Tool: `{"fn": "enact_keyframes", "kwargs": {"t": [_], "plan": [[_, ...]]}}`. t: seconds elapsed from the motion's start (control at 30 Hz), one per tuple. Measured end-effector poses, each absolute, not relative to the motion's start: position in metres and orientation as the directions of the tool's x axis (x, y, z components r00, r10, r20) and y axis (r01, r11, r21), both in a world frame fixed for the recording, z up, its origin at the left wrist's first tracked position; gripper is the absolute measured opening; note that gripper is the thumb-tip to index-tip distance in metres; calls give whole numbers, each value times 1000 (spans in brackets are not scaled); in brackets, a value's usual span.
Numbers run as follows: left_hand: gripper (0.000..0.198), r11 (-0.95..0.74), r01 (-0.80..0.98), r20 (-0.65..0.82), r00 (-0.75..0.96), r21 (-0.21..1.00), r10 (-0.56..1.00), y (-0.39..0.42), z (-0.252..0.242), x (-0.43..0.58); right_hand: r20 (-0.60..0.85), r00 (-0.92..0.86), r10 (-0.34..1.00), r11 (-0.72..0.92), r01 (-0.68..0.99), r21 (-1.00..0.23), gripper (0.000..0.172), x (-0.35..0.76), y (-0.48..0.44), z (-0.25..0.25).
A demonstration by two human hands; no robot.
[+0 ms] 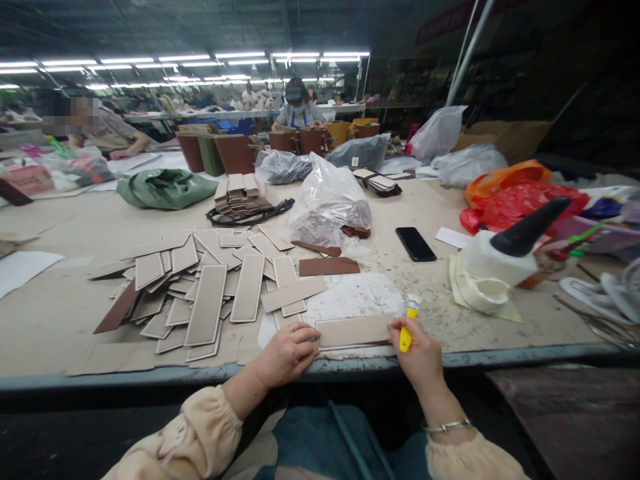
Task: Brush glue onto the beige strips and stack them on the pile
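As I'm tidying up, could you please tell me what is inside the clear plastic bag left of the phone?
Brown pieces show low on the right inside the plastic bag; its crumpled folds hide anything else.

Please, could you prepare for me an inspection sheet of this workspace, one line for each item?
Surface: pale brown table, speckled dark beside a white patch.
Job's things: beige panel near the front edge; pile of panels to its left; yellow brush.
Clutter: phone, clear bag, green bag, red bag, white container.
Hands: left hand touches the panel's left end; right hand holds the brush and touches the right end.
Cables: nothing seen for certain.
Surroundings: another person farther back; ceiling lights lit.
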State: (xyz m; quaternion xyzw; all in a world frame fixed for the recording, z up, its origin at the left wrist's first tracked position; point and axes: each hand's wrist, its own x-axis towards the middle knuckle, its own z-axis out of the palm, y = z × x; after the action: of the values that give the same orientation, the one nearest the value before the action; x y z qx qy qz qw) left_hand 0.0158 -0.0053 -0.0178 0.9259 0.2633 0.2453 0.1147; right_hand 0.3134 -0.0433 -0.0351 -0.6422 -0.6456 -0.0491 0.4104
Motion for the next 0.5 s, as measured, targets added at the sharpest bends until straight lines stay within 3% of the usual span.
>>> {"fn": "enact_keyframes", "kwargs": {"t": [0.5], "plan": [[18,-844,426,422,733,326,533,-5,-18,17,547,166,821,128,879,-459,17,314,-47,-35]]}}
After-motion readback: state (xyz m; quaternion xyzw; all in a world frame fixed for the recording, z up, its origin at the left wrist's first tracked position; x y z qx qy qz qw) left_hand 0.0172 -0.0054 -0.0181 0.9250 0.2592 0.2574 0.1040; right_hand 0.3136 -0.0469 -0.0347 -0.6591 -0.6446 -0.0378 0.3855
